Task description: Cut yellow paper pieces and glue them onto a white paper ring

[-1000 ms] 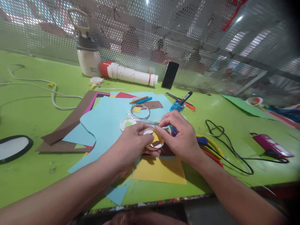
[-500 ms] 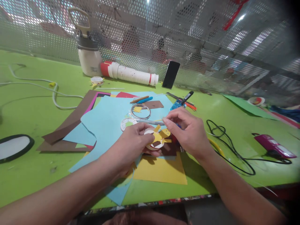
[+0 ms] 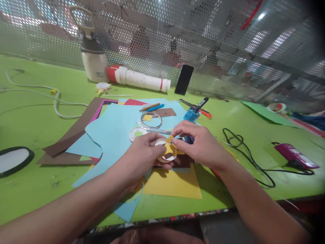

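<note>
The left hand (image 3: 142, 150) holds a white round piece (image 3: 158, 159) above the papers near the front of the worktop (image 3: 215, 200). Its thumb presses on top, and fingers show beneath the rim. A yellow paper cutout (image 3: 169, 149) lies on the round piece, with a patch of brown just below it. The thumb and forefinger of the right hand (image 3: 201, 144) are brought narrowly together at the right side of the cutout, beside a raised yellow strip; whether they pinch it or merely touch it, one cannot tell.

Under and around the hands, sheets overlap: a large light blue sheet (image 3: 114, 122), a yellow sheet (image 3: 175, 186) nearest the front edge, and a brown sheet (image 3: 76, 132) to the left. On the blue sheet, just beyond the left hand, a white disc (image 3: 132, 134) with dark marks and a green centre sits near a clear ring (image 3: 160, 122), which encircles a yellow scrap (image 3: 147, 118). An orange-brown pen (image 3: 149, 107) and a blue pen (image 3: 156, 107) lie side by side farther back. Beyond the right hand stands a blue container (image 3: 191, 115) with a black marker (image 3: 201, 104) leaning in it. Behind, a phone (image 3: 184, 79) is propped upright near a stack of paper cups (image 3: 142, 79) lying on its side.
</note>
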The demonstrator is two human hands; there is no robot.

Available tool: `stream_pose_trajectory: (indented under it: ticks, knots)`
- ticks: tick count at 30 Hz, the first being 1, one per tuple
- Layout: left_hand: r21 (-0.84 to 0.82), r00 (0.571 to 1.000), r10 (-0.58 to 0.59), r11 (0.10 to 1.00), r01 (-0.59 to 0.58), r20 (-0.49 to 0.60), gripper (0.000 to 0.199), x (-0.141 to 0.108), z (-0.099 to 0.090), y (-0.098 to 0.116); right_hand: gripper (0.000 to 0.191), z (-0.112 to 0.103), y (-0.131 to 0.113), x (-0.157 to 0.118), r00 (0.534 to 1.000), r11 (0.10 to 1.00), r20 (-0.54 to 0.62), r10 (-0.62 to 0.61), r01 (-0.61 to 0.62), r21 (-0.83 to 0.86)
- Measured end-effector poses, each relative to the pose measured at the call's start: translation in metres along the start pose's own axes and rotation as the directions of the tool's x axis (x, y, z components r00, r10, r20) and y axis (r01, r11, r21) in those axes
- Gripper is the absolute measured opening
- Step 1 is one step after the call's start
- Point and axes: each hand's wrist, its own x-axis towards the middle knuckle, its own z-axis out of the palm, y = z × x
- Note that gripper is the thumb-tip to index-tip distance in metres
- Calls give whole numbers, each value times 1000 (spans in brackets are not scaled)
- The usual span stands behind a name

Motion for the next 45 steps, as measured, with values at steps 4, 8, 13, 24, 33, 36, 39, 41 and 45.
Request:
stream_pose_trajectory:
  ticks: [4, 8, 13, 24, 33, 36, 39, 41, 45]
  knots:
    - [24, 1000, -13, 1000, 13, 0, 14, 0, -1, 0, 7, -4, -1, 0, 1000, 1000, 23, 19, -19, -2]
    - [63, 1000, 15, 998, -15, -4, 16, 0, -1, -1, 5, -14, 1, 0, 1000, 1000, -11, -11, 11, 4]
    - [79, 1000, 23, 997, -21, -15, 16, 1, 0, -2, 5, -20, 4, -2, 998, 1000, -61, -29, 29, 6]
    - [118, 999, 21, 993, -16, -38, 16, -3, 2, 1, 2, -19, 0, -4, 998, 998, -28, -48, 46, -50]
    - [99, 999, 33, 995, -32, -10, 13, -2, 2, 1, 5, -8, -8, -3, 998, 997, -24, -61, 60, -39]
    - [96, 999, 33, 995, -31, -14, 12, -2, 2, 0, 6, -5, -7, -4, 998, 998, -31, -62, 61, -32]
    - [93, 1000, 24, 995, -22, -19, 12, -1, 2, 0, 9, -3, -6, -4, 997, 997, -36, -66, 65, -31]
    - [98, 1000, 18, 995, -15, -20, 12, -1, 2, 1, 10, -1, -6, -4, 997, 998, -35, -63, 61, -33]
    - [114, 1000, 16, 993, -15, -8, 11, -2, 2, 2, 10, 0, -5, -4, 998, 998, -40, -54, 53, -31]
